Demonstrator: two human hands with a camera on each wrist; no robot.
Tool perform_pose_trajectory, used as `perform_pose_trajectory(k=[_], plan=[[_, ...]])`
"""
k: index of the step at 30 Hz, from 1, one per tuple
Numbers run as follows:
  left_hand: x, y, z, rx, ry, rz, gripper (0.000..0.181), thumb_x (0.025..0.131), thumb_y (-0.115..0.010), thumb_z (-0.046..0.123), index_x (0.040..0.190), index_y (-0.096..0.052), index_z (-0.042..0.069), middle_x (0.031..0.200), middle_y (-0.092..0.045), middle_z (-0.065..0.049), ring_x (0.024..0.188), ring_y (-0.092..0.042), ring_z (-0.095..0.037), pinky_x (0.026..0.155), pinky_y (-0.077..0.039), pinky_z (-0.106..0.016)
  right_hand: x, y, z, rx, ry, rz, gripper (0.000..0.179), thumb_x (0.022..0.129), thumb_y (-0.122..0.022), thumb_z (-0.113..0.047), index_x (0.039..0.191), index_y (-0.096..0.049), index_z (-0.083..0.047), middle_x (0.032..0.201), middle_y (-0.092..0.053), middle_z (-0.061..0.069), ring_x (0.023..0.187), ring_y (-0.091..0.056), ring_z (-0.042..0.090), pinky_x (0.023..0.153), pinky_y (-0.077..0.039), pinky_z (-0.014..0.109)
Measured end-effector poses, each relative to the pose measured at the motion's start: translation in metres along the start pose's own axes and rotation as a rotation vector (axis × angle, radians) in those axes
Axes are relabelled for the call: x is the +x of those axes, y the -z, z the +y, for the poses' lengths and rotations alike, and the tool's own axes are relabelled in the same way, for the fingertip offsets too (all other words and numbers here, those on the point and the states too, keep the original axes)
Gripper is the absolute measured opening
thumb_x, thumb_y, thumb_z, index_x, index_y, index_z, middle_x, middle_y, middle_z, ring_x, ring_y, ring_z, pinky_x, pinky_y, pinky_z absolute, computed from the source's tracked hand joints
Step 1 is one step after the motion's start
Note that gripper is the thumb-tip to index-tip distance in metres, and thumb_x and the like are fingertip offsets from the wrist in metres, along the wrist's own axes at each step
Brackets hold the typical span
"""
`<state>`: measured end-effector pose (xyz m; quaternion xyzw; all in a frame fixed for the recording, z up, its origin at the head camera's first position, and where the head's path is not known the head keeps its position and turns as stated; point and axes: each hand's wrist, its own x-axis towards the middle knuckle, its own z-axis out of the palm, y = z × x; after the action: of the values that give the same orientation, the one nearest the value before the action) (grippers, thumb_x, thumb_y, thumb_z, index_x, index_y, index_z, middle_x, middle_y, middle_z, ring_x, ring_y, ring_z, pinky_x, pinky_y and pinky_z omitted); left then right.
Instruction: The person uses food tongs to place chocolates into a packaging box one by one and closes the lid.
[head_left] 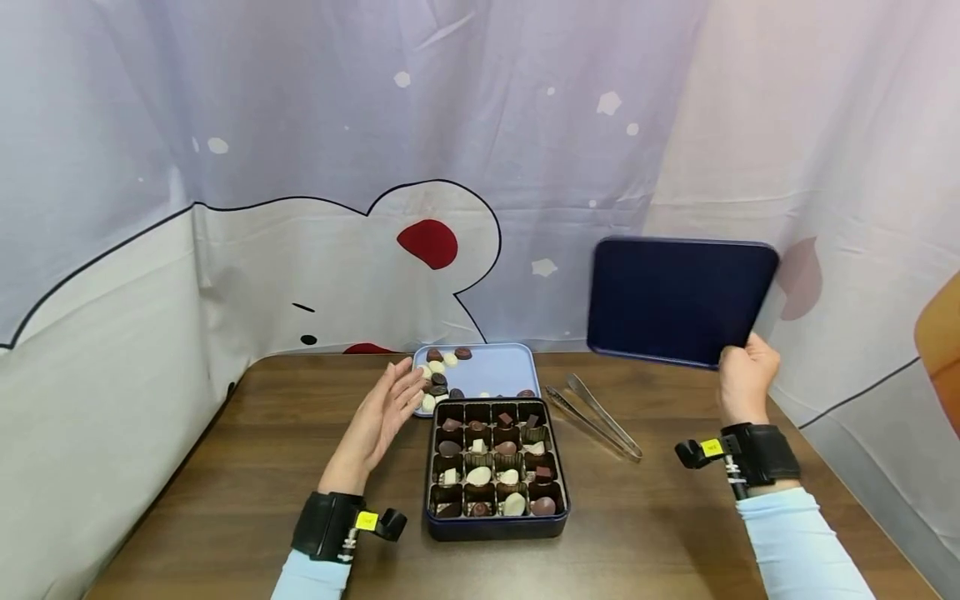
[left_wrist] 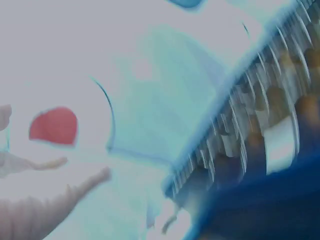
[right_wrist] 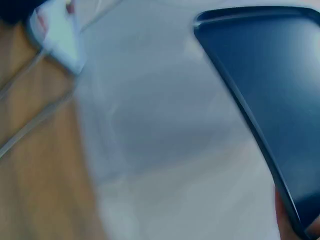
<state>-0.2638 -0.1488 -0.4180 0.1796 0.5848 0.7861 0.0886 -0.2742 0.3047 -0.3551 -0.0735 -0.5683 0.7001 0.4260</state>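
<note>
My right hand (head_left: 747,375) grips the lower right corner of a dark blue tin lid (head_left: 678,302), raised above the table and tilted up. The lid (right_wrist: 270,95) also fills the right side of the right wrist view. Left of the tin, my left hand (head_left: 386,412) hovers with fingers extended and holds nothing. Between the hands sits a dark blue tin (head_left: 495,527), its divided insert filled with dark, milk and white chocolates (head_left: 478,476). The left wrist view is blurred; fingers (left_wrist: 85,185) show at its left and the tin (left_wrist: 265,200) at its right.
Behind the tin lies a light blue tray (head_left: 495,367) with several chocolates along its left and near edges. Metal tongs (head_left: 600,421) rest to the tin's right. The wooden table (head_left: 270,450) ends at a printed curtain (head_left: 555,208).
</note>
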Motion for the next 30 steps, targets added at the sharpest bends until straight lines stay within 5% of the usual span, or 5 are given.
perform_pose_trajectory(k=[4, 8, 13, 19, 30], plan=[[-0.005, -0.027, 0.016, -0.265, 0.111, -0.158, 0.076, 0.1, -0.014, 0.056, 0.154, 0.008, 0.007, 0.159, -0.003, -0.026, 0.147, -0.009, -0.041, 0.112, -0.032, -0.045, -0.029, -0.03, -0.019, -0.091, 0.415, -0.057, 0.05, 0.075, -0.035, 0.022, 0.061, -0.071, -0.01, 0.064, -0.063, -0.023, 0.059, -0.05, -0.008, 0.063, -0.042, 0.011], [-0.006, -0.055, 0.016, -0.512, 0.28, -0.35, 0.09, 0.094, -0.015, 0.068, 0.153, 0.012, 0.006, 0.158, 0.0, -0.029, 0.145, -0.014, -0.045, 0.111, -0.035, -0.049, -0.068, -0.052, -0.028, -0.042, 0.752, -0.231, 0.042, 0.072, -0.037, 0.026, 0.061, -0.07, 0.002, 0.066, -0.071, -0.007, 0.064, -0.063, -0.004, 0.067, -0.05, 0.01], [-0.01, -0.074, 0.015, -0.647, 0.357, -0.386, 0.085, 0.1, -0.034, 0.052, 0.152, 0.001, -0.004, 0.14, -0.047, -0.024, 0.117, -0.061, -0.026, 0.095, -0.052, -0.032, -0.104, -0.069, -0.03, 0.146, 0.916, -0.526, 0.03, 0.073, -0.043, 0.03, 0.063, -0.064, 0.012, 0.065, -0.067, 0.019, 0.068, -0.068, 0.017, 0.072, -0.055, 0.021], [-0.02, -0.074, 0.021, -0.508, 0.201, -0.249, 0.069, 0.098, -0.042, 0.004, 0.155, -0.003, 0.005, 0.134, -0.055, -0.005, 0.095, -0.069, -0.012, 0.075, -0.056, -0.019, -0.114, -0.064, -0.025, 0.002, 0.765, -0.598, 0.021, 0.082, -0.054, 0.022, 0.08, -0.067, 0.006, 0.093, -0.067, 0.024, 0.097, -0.065, 0.021, 0.086, -0.05, 0.022], [-0.031, -0.09, 0.027, -0.163, -0.149, -0.057, 0.075, 0.1, -0.042, 0.002, 0.155, -0.002, 0.032, 0.152, -0.03, -0.018, 0.102, -0.068, -0.014, 0.079, -0.057, -0.031, -0.124, -0.057, -0.031, -0.046, 0.01, -0.698, 0.044, 0.102, -0.036, -0.007, 0.146, -0.04, -0.005, 0.147, -0.042, 0.013, 0.127, -0.048, 0.009, 0.1, -0.041, 0.015]])
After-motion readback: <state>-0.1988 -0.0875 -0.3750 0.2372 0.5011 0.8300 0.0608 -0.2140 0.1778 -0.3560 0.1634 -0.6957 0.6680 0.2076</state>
